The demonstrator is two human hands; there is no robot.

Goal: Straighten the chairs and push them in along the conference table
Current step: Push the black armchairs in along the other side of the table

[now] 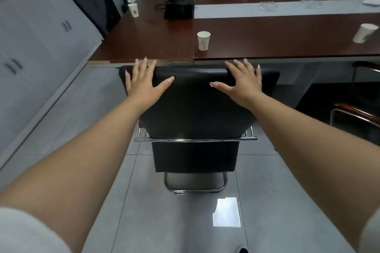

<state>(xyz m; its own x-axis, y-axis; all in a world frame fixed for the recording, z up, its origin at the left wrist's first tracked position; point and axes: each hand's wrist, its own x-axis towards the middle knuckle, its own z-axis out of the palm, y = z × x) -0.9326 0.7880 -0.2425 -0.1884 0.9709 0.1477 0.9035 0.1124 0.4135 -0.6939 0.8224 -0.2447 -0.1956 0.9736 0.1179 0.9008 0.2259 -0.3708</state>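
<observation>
the conference table (287, 37) is spread wide across the top of the view, its long axis running left to right, its near edge just beyond the fingertips; a black chair (195, 104) is squared up against that edge, backrest toward the camera, seat pointed in under the table; the backrest's top edge is seen lying parallel to the table edge, touching or nearly touching it, though which cannot be told; the chrome rail and loop base are seen below, straight on, no twist to speak of.

the step in hand is judged to be the last of the push on this chair; it looks straight and close to fully in; what comes next is judged to call for both palms to be lifted off and attention turned to the right, where the wooden arm of a second chair (357, 113) is seen standing clear of the table, angled rather than square; a third, a dark high-backed one (90, 2), is parked at the far left end.

the left hand (141, 80) is laid flat on the backrest's top left corner, fingers straight and spread, nothing clutched; the right hand (242, 80) is pressed the same way on the top right, thumb out, fingers extended over the top edge; a paper cup (203, 40) is standing upright on the table just ahead, between the two hands.
</observation>
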